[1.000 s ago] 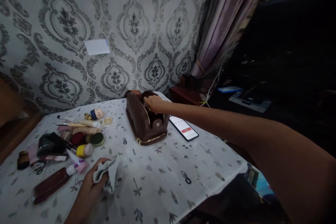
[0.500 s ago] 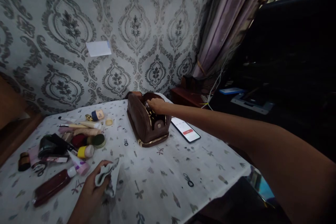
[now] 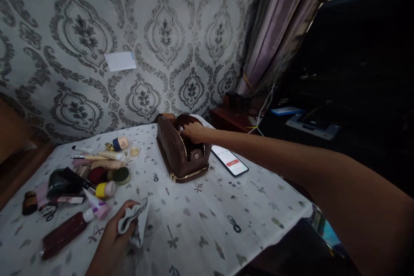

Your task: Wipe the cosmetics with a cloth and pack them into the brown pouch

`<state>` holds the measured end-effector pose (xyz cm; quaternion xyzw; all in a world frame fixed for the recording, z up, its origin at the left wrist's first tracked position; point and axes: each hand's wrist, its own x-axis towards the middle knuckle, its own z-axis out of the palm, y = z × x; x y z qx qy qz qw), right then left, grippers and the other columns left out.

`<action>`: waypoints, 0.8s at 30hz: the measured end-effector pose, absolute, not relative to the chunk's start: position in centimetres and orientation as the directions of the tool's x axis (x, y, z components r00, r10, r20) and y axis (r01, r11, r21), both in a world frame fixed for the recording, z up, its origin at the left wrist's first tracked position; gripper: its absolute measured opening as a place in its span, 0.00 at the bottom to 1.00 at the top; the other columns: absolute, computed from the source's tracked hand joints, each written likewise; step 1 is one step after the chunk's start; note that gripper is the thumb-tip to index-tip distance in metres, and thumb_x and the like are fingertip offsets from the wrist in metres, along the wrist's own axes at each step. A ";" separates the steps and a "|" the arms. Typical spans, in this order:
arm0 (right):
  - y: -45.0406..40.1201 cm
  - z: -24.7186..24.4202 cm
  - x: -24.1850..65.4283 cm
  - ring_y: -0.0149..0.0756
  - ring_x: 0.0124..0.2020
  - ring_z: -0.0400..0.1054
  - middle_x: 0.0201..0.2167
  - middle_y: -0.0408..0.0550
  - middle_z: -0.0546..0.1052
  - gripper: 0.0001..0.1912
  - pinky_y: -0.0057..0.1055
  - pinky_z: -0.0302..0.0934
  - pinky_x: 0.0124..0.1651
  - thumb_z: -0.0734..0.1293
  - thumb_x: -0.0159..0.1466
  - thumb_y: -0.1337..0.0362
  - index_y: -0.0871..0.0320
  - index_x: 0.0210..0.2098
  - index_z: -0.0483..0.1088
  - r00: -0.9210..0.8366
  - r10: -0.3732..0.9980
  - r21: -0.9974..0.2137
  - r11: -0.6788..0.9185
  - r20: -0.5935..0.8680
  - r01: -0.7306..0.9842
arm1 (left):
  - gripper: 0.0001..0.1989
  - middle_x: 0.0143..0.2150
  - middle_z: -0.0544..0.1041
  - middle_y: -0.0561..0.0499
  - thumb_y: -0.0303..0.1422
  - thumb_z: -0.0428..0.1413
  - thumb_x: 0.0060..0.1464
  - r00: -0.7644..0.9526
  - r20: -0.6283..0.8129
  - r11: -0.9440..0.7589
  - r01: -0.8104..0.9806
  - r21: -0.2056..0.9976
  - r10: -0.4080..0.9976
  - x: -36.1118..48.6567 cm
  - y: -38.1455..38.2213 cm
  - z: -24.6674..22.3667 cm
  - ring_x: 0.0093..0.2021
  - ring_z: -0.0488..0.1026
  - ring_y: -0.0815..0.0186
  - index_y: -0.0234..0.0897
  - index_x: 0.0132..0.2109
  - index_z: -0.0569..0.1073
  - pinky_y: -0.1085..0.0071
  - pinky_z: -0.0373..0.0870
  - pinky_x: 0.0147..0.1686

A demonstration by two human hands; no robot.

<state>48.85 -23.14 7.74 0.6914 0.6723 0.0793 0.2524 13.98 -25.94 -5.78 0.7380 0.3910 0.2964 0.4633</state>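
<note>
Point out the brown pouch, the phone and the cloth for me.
brown pouch (image 3: 174, 155), head view, on its near leather side.
phone (image 3: 230, 161), head view, on its lit screen.
cloth (image 3: 137, 220), head view, on the crumpled middle.

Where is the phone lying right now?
The phone lies flat, screen lit, on the patterned tablecloth just right of the brown pouch, under the forearm of the right hand that reaches into the pouch.
</note>
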 end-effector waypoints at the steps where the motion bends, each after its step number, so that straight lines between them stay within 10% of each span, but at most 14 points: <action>1: -23.2 7.6 49.0 0.52 0.55 0.70 0.54 0.66 0.73 0.21 0.39 0.67 0.50 0.64 0.63 0.74 0.68 0.55 0.71 0.070 0.973 0.457 0.039 -0.219 0.889 | 0.16 0.28 0.76 0.54 0.38 0.55 0.52 0.542 0.073 -0.281 0.312 0.907 0.837 14.0 -25.9 -5.7 0.30 0.74 0.65 0.38 0.47 0.75 0.76 0.72 0.30; 24: -24.1 5.7 49.3 0.50 0.60 0.63 0.57 0.64 0.71 0.19 0.40 0.63 0.55 0.61 0.66 0.71 0.64 0.56 0.70 -0.259 0.944 0.301 0.313 -0.205 0.901 | 0.15 0.36 0.79 0.49 0.41 0.56 0.55 0.655 0.054 -0.357 0.339 0.871 0.754 14.2 -25.7 -5.7 0.39 0.76 0.59 0.37 0.45 0.76 0.74 0.72 0.36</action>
